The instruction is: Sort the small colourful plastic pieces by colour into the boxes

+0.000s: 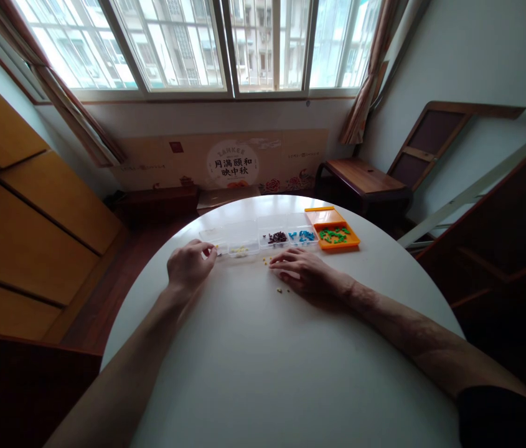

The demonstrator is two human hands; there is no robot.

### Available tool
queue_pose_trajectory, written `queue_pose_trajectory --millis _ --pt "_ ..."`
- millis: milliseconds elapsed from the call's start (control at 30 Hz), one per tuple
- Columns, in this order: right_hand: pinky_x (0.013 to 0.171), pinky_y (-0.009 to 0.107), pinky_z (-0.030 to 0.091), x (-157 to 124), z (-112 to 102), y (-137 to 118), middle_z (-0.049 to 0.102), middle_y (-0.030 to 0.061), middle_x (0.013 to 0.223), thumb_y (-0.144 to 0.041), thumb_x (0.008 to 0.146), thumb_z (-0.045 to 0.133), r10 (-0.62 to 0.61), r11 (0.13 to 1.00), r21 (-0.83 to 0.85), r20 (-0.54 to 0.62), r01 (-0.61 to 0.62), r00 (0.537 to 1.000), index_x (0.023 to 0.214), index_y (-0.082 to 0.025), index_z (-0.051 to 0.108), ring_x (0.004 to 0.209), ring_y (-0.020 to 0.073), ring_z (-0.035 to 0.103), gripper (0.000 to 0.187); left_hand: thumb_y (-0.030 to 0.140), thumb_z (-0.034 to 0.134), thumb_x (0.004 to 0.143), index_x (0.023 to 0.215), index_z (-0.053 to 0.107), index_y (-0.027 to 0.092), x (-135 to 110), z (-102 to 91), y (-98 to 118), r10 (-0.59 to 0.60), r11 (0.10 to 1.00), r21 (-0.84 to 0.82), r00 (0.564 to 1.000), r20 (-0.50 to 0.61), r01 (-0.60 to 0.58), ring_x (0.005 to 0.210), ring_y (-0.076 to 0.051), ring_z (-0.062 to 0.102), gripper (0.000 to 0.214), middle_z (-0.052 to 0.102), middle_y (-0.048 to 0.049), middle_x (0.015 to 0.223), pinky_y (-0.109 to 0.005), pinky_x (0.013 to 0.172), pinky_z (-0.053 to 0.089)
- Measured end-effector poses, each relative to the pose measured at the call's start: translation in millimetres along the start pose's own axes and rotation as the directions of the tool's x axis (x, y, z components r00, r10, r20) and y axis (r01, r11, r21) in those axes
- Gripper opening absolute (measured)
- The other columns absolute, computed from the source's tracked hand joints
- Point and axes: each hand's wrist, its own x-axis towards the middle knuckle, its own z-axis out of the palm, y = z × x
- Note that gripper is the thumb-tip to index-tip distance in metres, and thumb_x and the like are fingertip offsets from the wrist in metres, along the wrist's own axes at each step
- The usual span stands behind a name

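My left hand is closed in a pinch at the near edge of the leftmost clear plastic box. A small yellow piece shows at its fingertips. In the clear box beside it lie several pale yellow pieces. My right hand rests on the table with its fingers stretched to the left and a gap under the index finger. Its fingertips are close to a few loose yellow pieces. Nearer to me lie a small yellowish piece and a tinier one.
Further right in the row are dark brown pieces, blue pieces and an orange box with green pieces, its lid raised. All stand on the round white table. A wooden chair is beyond, under the window.
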Motion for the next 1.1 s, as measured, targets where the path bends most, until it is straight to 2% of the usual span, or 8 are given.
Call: queue_pose_trajectory --millis 300,500,600,667,733,800,933,1100 --pt "0.100 0.044 0.062 -3.8 -1.6 4.4 0.082 0.0088 0.119 -0.021 0.107 0.067 0.016 0.998 0.062 -0.073 -0.011 0.997 0.120 -0.024 0.081 0.107 0.0238 0.072 0.019 0.038 0.063 0.097 0.102 0.087 0.024 1.8 -0.9 1.2 0.001 1.000 -0.024 1.000 -0.019 -0.001 0.084 -0.026 0.072 0.029 0.082 -0.0042 0.106 -0.037 0.080 0.052" --pt "0.094 0.043 0.062 -3.3 -2.0 6.4 0.082 0.0077 0.108 -0.022 0.109 0.066 0.008 0.998 0.062 -0.100 -0.002 0.995 0.110 -0.023 0.081 0.100 0.0239 0.071 0.015 0.038 0.065 0.100 0.102 0.085 0.024 -6.0 -6.8 21.6 0.098 0.967 -0.228 0.992 -0.083 -0.114 0.068 -0.017 0.064 0.025 0.080 -0.0031 0.100 -0.032 0.072 0.049" --pt "0.097 0.044 0.061 -1.5 -3.2 4.5 0.082 0.0076 0.108 -0.022 0.110 0.064 -0.007 0.999 0.039 -0.128 0.012 0.992 0.115 -0.024 0.078 0.098 0.0235 0.072 0.015 0.042 0.065 0.103 0.101 0.085 0.024 -18.8 -2.6 44.2 0.230 0.881 -0.420 0.973 -0.021 -0.217 0.067 -0.015 0.063 0.027 0.077 -0.0038 0.095 -0.029 0.066 0.048" --pt "0.098 0.043 0.060 -0.8 -4.1 2.8 0.082 0.0071 0.109 -0.022 0.110 0.064 -0.015 0.999 0.034 -0.154 0.021 0.988 0.117 -0.024 0.077 0.098 0.0231 0.072 0.014 0.042 0.066 0.104 0.103 0.085 0.023 -28.0 3.5 59.8 0.330 0.773 -0.579 0.944 0.019 -0.259 0.069 -0.015 0.063 0.027 0.076 -0.0051 0.095 -0.028 0.067 0.051" --pt "0.094 0.041 0.061 -0.4 -4.9 1.2 0.082 0.0066 0.108 -0.022 0.109 0.066 -0.017 0.999 0.039 -0.191 0.025 0.981 0.116 -0.024 0.075 0.098 0.0230 0.072 0.011 0.042 0.068 0.105 0.109 0.085 0.023 -35.4 10.2 73.2 0.423 0.662 -0.703 0.904 0.063 -0.260 0.072 -0.014 0.065 0.026 0.076 -0.0060 0.097 -0.027 0.067 0.053" --pt "0.091 0.040 0.061 -0.6 -4.9 0.2 0.081 0.0064 0.106 -0.023 0.109 0.067 -0.021 0.998 0.050 -0.218 0.033 0.976 0.115 -0.024 0.074 0.097 0.0230 0.071 0.009 0.043 0.069 0.105 0.112 0.085 0.023 -39.8 15.3 83.1 0.451 0.593 -0.769 0.889 0.075 -0.236 0.071 -0.013 0.064 0.027 0.076 -0.0061 0.097 -0.026 0.066 0.053" --pt "0.089 0.040 0.061 -1.7 -3.1 0.6 0.080 0.0066 0.104 -0.024 0.110 0.067 -0.046 0.995 0.071 -0.215 0.063 0.976 0.116 -0.024 0.072 0.097 0.0230 0.070 0.008 0.045 0.071 0.105 0.110 0.085 0.020 -41.8 19.0 93.0 0.451 0.538 -0.819 0.889 0.078 -0.201 0.066 -0.011 0.060 0.029 0.077 -0.0070 0.099 -0.025 0.065 0.051" --pt "0.088 0.040 0.062 -1.7 -3.0 0.0 0.080 0.0075 0.105 -0.026 0.110 0.066 -0.059 0.994 0.083 -0.203 0.077 0.977 0.115 -0.024 0.072 0.096 0.0232 0.070 0.008 0.049 0.073 0.104 0.105 0.086 0.020 -41.6 21.2 94.2 0.449 0.507 -0.846 0.888 0.098 -0.163 0.067 -0.012 0.059 0.032 0.078 -0.0072 0.095 -0.025 0.061 0.048"
